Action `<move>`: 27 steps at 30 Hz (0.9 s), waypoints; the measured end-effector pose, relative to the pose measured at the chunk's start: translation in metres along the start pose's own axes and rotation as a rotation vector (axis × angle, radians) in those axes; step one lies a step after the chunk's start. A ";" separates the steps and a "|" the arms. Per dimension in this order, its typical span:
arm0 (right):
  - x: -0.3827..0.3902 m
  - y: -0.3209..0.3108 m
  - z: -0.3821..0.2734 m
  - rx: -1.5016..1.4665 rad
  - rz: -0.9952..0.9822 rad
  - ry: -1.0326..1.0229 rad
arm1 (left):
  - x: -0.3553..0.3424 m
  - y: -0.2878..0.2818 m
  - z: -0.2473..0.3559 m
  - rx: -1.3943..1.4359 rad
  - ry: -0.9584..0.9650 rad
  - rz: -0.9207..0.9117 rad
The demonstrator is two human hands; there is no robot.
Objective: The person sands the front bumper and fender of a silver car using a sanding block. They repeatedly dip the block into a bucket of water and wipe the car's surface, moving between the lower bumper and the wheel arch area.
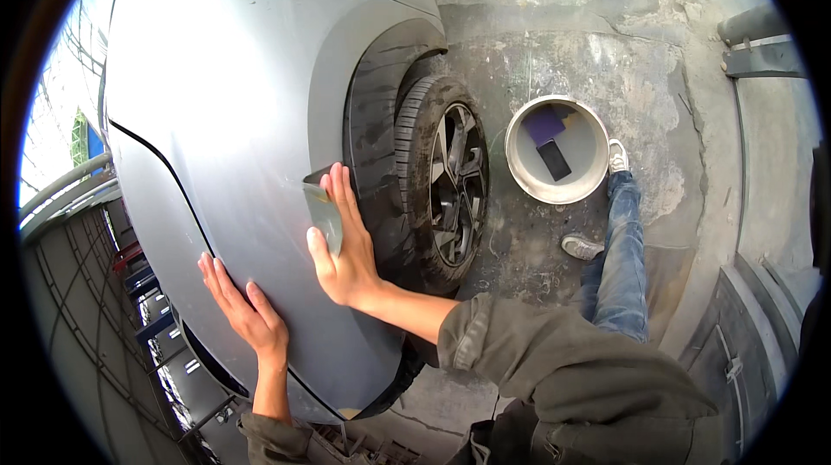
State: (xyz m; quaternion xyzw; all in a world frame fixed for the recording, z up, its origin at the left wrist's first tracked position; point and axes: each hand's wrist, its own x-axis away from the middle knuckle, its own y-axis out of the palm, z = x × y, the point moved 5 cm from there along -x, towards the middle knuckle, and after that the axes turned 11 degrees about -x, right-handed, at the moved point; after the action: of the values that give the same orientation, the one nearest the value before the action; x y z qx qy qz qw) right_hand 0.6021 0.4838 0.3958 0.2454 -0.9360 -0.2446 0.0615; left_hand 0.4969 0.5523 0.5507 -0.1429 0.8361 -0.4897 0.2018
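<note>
A silver-grey car's front fender [260, 119] and hood edge fill the left and middle of the head view. My left hand [251, 318] lies flat on the bodywork beside the dark panel seam, fingers stretched out and nothing in it. On the fender near the dark wheel-arch trim [370, 93], my right hand [351, 257] holds a thin, curled grey-green sheet [323, 216] against the paint, between thumb and fingers. A dark edge shows at the sheet's top. Its exact kind and whatever lies under the palm are hidden.
Right of the dirty front wheel [446, 179], a round white bucket [517, 179] stands on the stained concrete floor [640, 84]. It holds cloudy water, a purple sheet [544, 124] and a black block [554, 160]. My shoes are close to it. Grey metal fittings [766, 58] line the right side.
</note>
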 end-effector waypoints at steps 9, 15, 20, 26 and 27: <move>-0.156 -0.025 -0.001 -0.011 -0.078 0.145 | -0.007 0.001 0.008 0.019 0.002 -0.004; -0.004 0.005 -0.004 0.137 -0.275 -0.015 | 0.000 -0.004 -0.001 0.013 -0.013 0.000; -0.165 -0.022 0.010 0.112 -0.221 0.078 | -0.006 -0.005 0.006 0.015 0.007 0.009; -0.167 -0.021 0.006 0.340 -0.091 -0.102 | -0.008 0.002 0.009 0.038 0.000 0.031; -0.125 -0.010 -0.006 0.412 -0.089 -0.195 | -0.006 -0.003 0.006 0.026 -0.007 0.028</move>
State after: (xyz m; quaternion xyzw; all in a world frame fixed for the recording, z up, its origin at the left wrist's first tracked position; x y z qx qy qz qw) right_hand 0.7169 0.5349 0.3969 0.2688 -0.9560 -0.0731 -0.0915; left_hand 0.5052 0.5485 0.5522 -0.1302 0.8309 -0.4972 0.2132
